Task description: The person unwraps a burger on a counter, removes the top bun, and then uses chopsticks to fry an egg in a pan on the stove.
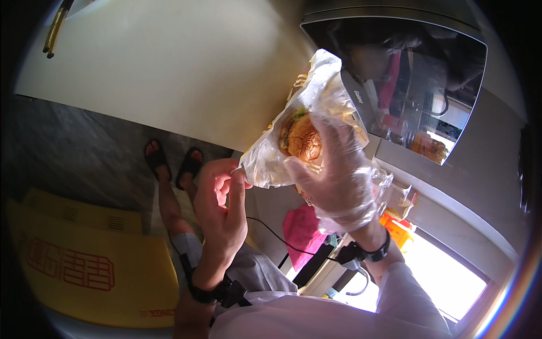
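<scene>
A burger (302,136) with a browned bun and some green leaf showing at its upper edge lies on a printed paper wrapper (271,163). My left hand (224,203), bare, pinches the wrapper's lower left corner between thumb and fingers. Around the burger's right and lower sides curls my right hand (338,173), in a clear plastic glove, thumb below the bun and fingers at its right edge. Some of those fingertips are blurred, and the burger's underside is hidden. Both wrists carry black straps with small devices.
A pale tabletop (169,72) extends to the left, with dark and gold sticks (55,31) at its far corner. An oven with a dark glass door (423,84) stands at the upper right. Near my body are a pink cloth (302,233) and cable; a yellow box (106,271) sits lower left.
</scene>
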Action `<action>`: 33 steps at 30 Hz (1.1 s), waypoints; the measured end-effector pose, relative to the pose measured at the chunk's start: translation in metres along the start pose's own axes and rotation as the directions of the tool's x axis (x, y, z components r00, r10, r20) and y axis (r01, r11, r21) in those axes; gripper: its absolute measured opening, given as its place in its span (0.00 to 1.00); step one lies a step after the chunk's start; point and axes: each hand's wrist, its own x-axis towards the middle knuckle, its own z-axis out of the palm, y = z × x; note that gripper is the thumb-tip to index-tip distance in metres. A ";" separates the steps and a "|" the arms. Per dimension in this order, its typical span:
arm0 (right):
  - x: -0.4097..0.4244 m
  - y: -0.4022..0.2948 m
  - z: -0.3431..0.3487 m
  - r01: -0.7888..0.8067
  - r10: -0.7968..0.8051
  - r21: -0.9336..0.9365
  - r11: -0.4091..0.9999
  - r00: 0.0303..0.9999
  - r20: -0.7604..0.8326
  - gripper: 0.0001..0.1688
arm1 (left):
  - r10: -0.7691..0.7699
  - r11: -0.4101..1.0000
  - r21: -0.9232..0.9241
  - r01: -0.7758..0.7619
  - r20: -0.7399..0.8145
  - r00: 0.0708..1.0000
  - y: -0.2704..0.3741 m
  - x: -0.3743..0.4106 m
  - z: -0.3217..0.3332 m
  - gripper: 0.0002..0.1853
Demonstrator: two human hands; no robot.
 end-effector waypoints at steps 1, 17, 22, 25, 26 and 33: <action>0.000 -0.002 0.007 -0.001 0.001 -0.004 1.000 1.000 -0.028 0.40 | -0.007 1.000 -0.009 0.007 0.006 1.000 0.000 -0.001 -0.001 0.05; 0.014 -0.001 0.052 -0.303 0.315 0.088 0.949 0.927 -0.202 0.35 | -0.044 0.996 0.079 0.034 0.127 0.991 0.014 0.006 -0.003 0.05; 0.002 0.030 0.048 -0.281 0.327 0.223 0.933 0.921 -0.210 0.34 | -0.063 0.994 0.095 0.047 0.172 0.983 0.010 0.006 -0.001 0.05; -0.004 0.049 0.047 -0.291 0.374 0.388 0.874 0.914 -0.158 0.36 | -0.078 0.995 0.082 0.063 0.191 0.979 0.005 0.005 -0.001 0.05; -0.007 0.053 0.040 -0.292 0.363 0.397 0.870 0.925 -0.115 0.38 | -0.084 0.995 0.077 0.071 0.194 0.977 0.004 0.004 -0.001 0.05; -0.017 0.075 0.028 -0.336 0.440 0.731 0.594 0.896 0.055 0.39 | -0.030 0.997 0.073 0.018 0.166 0.986 0.000 0.002 0.005 0.06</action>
